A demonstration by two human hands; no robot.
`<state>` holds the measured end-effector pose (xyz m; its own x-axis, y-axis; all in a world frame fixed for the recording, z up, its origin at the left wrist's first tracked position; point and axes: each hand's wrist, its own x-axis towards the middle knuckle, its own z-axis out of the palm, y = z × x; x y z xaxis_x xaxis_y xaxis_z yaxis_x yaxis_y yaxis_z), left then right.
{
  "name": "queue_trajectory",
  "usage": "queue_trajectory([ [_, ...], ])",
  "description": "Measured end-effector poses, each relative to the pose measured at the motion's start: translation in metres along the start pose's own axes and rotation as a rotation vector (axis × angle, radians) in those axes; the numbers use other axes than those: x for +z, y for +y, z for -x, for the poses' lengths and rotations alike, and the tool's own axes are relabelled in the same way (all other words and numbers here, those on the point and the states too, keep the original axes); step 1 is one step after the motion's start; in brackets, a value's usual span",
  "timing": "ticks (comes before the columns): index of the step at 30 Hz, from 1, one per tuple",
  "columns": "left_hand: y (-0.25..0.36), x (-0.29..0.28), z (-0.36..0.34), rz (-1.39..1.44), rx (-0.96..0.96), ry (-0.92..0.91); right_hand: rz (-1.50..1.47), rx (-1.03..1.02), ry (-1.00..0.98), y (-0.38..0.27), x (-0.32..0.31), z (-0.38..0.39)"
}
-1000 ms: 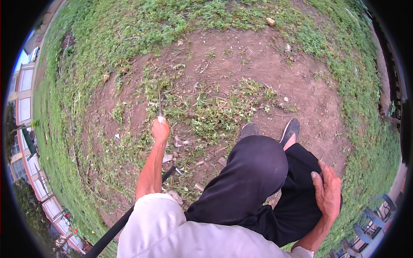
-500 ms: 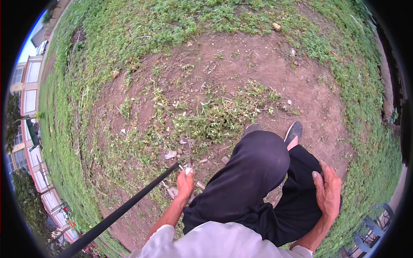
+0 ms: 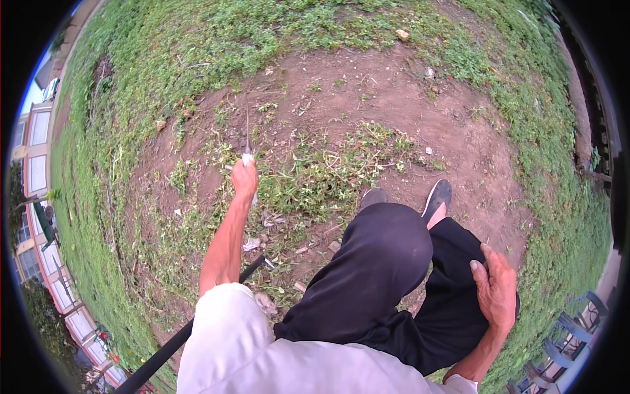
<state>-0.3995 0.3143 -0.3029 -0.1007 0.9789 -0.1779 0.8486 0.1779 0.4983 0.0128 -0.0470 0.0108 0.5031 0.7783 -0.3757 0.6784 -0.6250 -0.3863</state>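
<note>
My left hand [image 3: 245,177], arm stretched forward, is closed around the whitish grip of a hand tool with a long, thin blade [image 3: 248,134]. The blade points away from me over bare soil, left of a heap of pulled weeds [image 3: 321,174]. Whether its tip touches the ground I cannot tell. My right hand [image 3: 497,285] rests on the knee of my dark trousers [image 3: 453,262], thumb apart from the fingers and nothing in it.
A black pole [image 3: 157,358] slants in from the lower left, partly behind my left sleeve. Pale scraps [image 3: 251,244] lie on the soil near its end. Low green plants [image 3: 197,39] ring the bare patch. Blue-grey metal frames [image 3: 571,341] stand at the lower right.
My left hand has swung forward and a little left with the bladed tool, away from beside the pole's end. The right hand stays on the knee.
</note>
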Motion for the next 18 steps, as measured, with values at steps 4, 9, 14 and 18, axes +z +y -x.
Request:
queue_trajectory([
  [4,-0.071,0.000,-0.041,0.022,-0.239,-0.117,-0.066,-0.020,0.008,-0.009,0.004,-0.006],
  [9,-0.053,0.033,0.054,0.041,-0.108,-0.171,0.009,0.069,-0.020,-0.007,-0.004,-0.005],
  [14,-0.063,-0.003,0.162,0.122,-0.179,-0.189,-0.003,-0.003,-0.008,-0.007,0.001,-0.008],
  [18,-0.073,-0.045,0.259,0.042,-0.062,-0.218,0.006,-0.036,-0.002,-0.009,0.003,-0.006],
])
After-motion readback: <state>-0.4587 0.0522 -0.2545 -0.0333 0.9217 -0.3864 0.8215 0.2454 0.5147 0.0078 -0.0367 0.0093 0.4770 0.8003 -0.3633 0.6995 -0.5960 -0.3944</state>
